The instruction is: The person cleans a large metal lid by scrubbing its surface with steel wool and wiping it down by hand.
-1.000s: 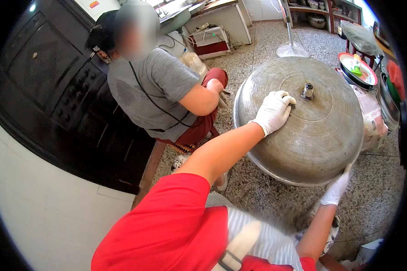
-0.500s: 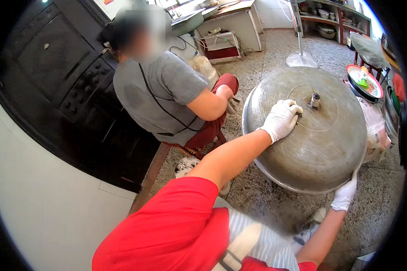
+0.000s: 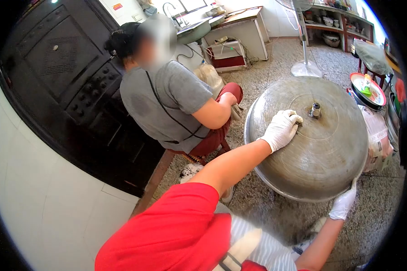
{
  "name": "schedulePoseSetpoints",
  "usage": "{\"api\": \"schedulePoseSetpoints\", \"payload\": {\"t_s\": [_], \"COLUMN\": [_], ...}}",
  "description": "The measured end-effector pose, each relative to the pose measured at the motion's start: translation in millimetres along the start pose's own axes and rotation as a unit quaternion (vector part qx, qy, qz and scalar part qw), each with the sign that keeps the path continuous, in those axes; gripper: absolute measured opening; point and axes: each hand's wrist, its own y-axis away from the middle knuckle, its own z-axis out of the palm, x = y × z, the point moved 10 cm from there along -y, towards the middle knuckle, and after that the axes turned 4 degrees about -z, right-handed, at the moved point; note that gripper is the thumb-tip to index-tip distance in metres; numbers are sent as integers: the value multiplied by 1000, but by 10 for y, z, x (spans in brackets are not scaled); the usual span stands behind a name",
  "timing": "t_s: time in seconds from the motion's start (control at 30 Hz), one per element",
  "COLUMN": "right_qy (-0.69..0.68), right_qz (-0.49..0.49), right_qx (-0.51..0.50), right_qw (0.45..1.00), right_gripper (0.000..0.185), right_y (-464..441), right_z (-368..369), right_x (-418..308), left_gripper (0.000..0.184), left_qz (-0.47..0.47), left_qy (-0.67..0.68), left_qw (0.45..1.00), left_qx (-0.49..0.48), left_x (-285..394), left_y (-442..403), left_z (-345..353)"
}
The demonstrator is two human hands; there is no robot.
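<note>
A large round domed metal lid [image 3: 321, 153], grey with brown stains and wet-looking streaks, fills the right centre. A short metal fitting [image 3: 315, 109] sticks up near its middle. My left hand [image 3: 281, 130], in a white glove, presses on the dome just left of the fitting; its fingers are curled over a small dark thing that I cannot make out. My right hand [image 3: 343, 204], also gloved, grips the lid's near right rim, its thumb along the edge and its other fingers mostly hidden.
A person in a grey shirt [image 3: 160, 106] sits low at the left, hands near the knees. Behind the lid stands a fan's round base [image 3: 306, 69]. A patterned tray [image 3: 367, 88] and a stool with a plastic bag [image 3: 371, 56] are at the right. A dark door [image 3: 72, 86] is at the left.
The view has tilted and shifted, so the lid and the person appear lower and farther right. Both my hands keep nearly the same places on the lid.
</note>
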Motion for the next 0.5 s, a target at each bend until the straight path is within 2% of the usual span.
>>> {"api": "schedulePoseSetpoints", "payload": {"t_s": [0.1, 0.2, 0.27, 0.37, 0.4, 0.5], "right_qy": [13, 24, -44, 4, 30, -19], "right_qz": [-1, -42, 8, -15, -13, -24], "right_qx": [20, -30, -16, -35, -40, -28], "right_qw": [1000, 998, 999, 999, 999, 999], "right_gripper": [53, 54, 56, 57, 57, 57], "right_y": [50, -16, -12, -26, -20, 18], "right_z": [-21, 12, -9, -32, -70, 13], "right_x": [-4, -38, 75, 30, 21, 45], "left_gripper": [20, 19, 19, 19, 19, 18], "left_qz": [0, -5, -3, 0, 9, 50], "left_qy": [16, 17, 13, 3, 12, 19], "left_qw": [1000, 1000, 1000, 1000, 1000, 998], "left_qx": [9, 1, -2, 7, 13, 36], "left_x": [14, 7, 20, 24, 40, 80], "left_y": [19, -1, -3, 4, 9, -6], "left_z": [-29, -24, -21, -37, -51, -83]}}
